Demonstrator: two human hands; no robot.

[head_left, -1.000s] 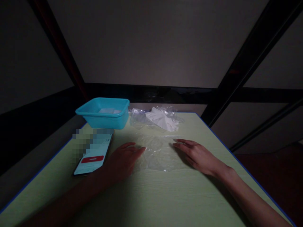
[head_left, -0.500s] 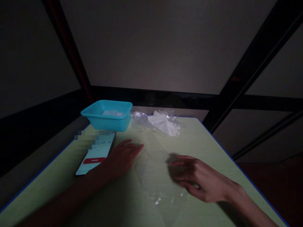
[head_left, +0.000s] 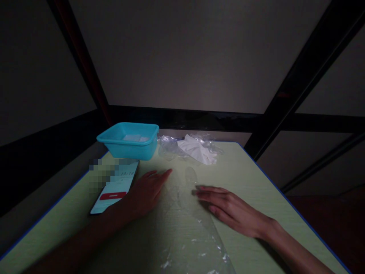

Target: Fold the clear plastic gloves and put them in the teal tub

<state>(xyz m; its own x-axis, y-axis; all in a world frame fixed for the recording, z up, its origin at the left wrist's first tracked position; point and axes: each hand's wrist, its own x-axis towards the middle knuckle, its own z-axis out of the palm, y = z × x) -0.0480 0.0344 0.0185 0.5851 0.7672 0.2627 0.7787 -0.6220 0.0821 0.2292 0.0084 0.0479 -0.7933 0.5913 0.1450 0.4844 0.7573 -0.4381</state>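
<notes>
A thin clear plastic film (head_left: 194, 228) lies spread on the table between my hands, with a few shiny wrinkles toward the near edge. I cannot make out whether it is a bag or a single sheet. My left hand (head_left: 148, 192) rests palm down at its left side, fingers stretched forward. At the film's right edge is my right hand (head_left: 234, 209), fingers extended and low over the surface; whether they touch the film is unclear. Neither hand grips anything. Just left of my left hand lies a phone (head_left: 121, 184) with a lit screen, partly covered by my forearm.
A blue plastic basket (head_left: 132, 149) with white pieces inside stands at the back left of the pale green table (head_left: 251, 179). Crumpled clear plastic (head_left: 169, 146) and a white crumpled tissue (head_left: 196, 149) lie at the back. A wall (head_left: 185, 57) rises behind.
My right hand has moved slightly left and its fingers have straightened. The clear film between my hands looks more spread out. My left hand has barely shifted.
</notes>
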